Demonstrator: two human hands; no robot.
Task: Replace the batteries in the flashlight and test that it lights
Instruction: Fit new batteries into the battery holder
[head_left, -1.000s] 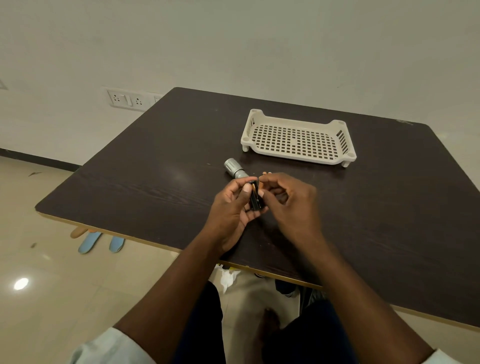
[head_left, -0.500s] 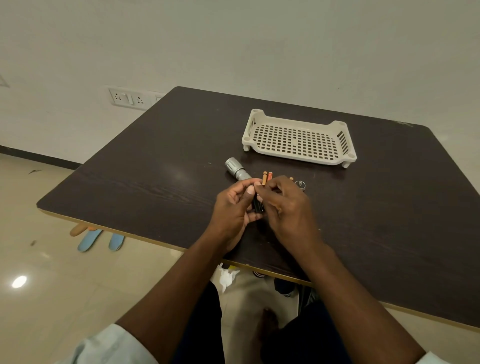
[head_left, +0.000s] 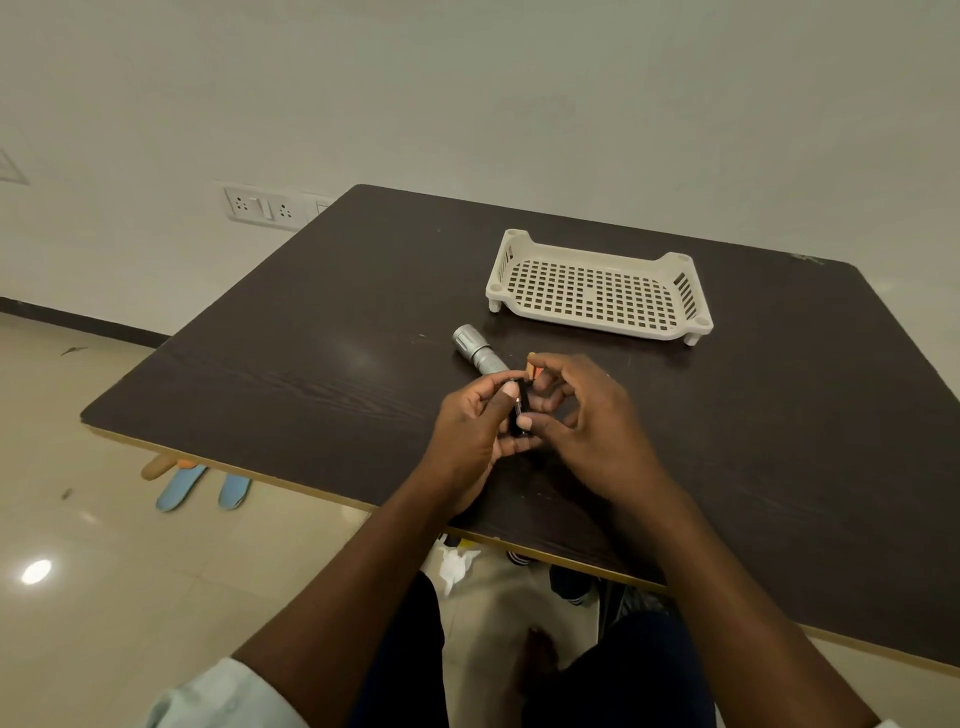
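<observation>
On the dark wood-grain worktop (head_left: 311, 374), my left hand (head_left: 467, 431) grips the small black battery holder (head_left: 521, 413) above the near edge. The silver metal flashlight body (head_left: 478, 353) lies beyond. My right hand (head_left: 587, 415) has shifted: its thumb now presses the holder, seating a cell, I judge.

I can read no words, numbers or brand marks anywhere here: the small black holder (head_left: 521, 410) pinched in my hands shows no lettering I can make out, the silver flashlight (head_left: 476, 353) on the counter (head_left: 311, 364) is plain, the cream tray (head_left: 597, 291) carries no label, and the wall socket plate (head_left: 262, 208) is unmarked
</observation>
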